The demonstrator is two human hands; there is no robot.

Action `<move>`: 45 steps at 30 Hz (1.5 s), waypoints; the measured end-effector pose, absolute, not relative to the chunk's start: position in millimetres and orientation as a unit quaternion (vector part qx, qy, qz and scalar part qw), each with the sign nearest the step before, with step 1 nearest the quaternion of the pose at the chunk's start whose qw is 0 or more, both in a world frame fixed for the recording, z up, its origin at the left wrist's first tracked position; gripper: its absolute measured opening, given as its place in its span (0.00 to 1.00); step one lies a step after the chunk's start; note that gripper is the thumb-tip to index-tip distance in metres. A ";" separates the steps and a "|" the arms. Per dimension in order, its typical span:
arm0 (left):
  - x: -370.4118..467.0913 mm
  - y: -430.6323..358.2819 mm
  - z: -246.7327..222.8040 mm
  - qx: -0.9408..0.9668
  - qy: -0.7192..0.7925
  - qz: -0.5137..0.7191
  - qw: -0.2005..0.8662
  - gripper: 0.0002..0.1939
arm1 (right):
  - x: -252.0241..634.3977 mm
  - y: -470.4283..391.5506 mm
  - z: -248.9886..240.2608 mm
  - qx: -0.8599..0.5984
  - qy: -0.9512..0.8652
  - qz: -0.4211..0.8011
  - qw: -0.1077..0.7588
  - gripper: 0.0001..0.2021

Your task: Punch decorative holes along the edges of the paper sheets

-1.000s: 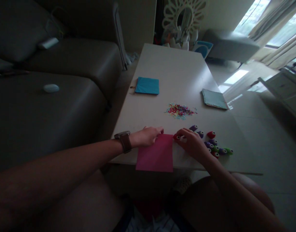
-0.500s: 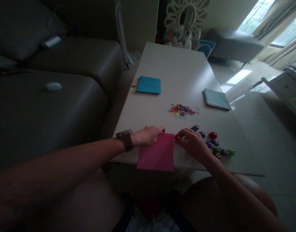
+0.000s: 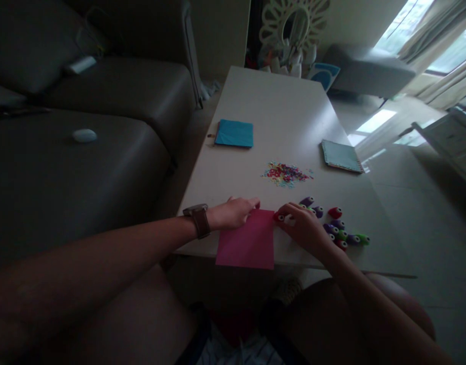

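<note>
A pink sheet of paper (image 3: 248,243) lies at the table's near edge, its lower part jutting past the edge. My left hand (image 3: 235,212), with a brown-strapped watch on its wrist, presses on the sheet's far left part with bent fingers. At the sheet's upper right corner, my right hand (image 3: 299,220) pinches a small red craft punch (image 3: 279,217) with a round white spot on its side. The punch touches or almost touches the paper's right edge; I cannot tell whether paper is inside it. Several more punches (image 3: 341,235) in purple, green and red lie right of my right hand.
Beyond my hands lies a heap of tiny coloured paper bits (image 3: 286,174). A blue square pad (image 3: 235,134) is farther back on the left, and a pale green notebook (image 3: 342,155) near the white table's (image 3: 274,111) right edge. A grey sofa (image 3: 115,167) stands left.
The red punch has shifted very slightly left to the paper's corner, and my right hand with it. My left hand has stayed in place.
</note>
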State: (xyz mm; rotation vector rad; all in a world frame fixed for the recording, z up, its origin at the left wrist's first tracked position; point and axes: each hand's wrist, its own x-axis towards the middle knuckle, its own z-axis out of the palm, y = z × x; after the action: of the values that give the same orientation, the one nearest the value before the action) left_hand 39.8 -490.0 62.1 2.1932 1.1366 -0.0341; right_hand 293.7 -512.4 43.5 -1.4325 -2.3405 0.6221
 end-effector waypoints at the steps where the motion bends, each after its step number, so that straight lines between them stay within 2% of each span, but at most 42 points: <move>1: 39.8 -489.6 60.2 0.838 0.433 -0.015 0.333 0.14 | 293.3 -512.5 43.3 -0.500 -0.821 0.224 0.162 0.05; 4: 40.4 -490.5 53.1 0.850 0.429 0.005 0.306 0.15 | 292.3 -512.6 42.6 -0.501 -0.817 0.243 0.153 0.08; 7: 43.8 -498.0 52.2 0.877 0.430 0.039 0.211 0.16 | 291.9 -512.5 41.0 -0.504 -0.812 0.256 0.147 0.09; 9: 47.7 -507.6 57.8 0.891 0.417 0.039 0.174 0.13 | 291.8 -512.6 40.4 -0.503 -0.812 0.252 0.156 0.08; 12: 54.0 -525.2 68.7 0.899 0.399 0.022 0.182 0.09 | 291.4 -512.9 41.6 -0.513 -0.804 0.247 0.174 0.04; 18: 59.4 -543.0 64.3 0.909 0.381 0.004 0.169 0.14 | 292.0 -510.4 45.9 -0.523 -0.781 0.299 0.163 0.09; 24: 59.7 -541.9 56.1 0.913 0.378 0.011 0.151 0.16 | 294.6 -508.7 45.5 -0.514 -0.772 0.334 0.168 0.10; 36: 57.5 -543.1 53.7 0.913 0.373 0.030 0.160 0.15 | 288.9 -500.5 43.4 -0.529 -0.759 0.339 0.171 0.08; 45: 58.4 -542.7 55.4 0.901 0.392 0.025 0.183 0.19 | 283.3 -497.5 46.2 -0.522 -0.750 0.363 0.181 0.07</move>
State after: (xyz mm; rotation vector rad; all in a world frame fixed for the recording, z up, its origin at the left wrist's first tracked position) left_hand 58.4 -542.7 55.4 2.5413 1.1070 0.0716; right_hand 283.3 -497.5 46.2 -1.4757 -2.1182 1.0262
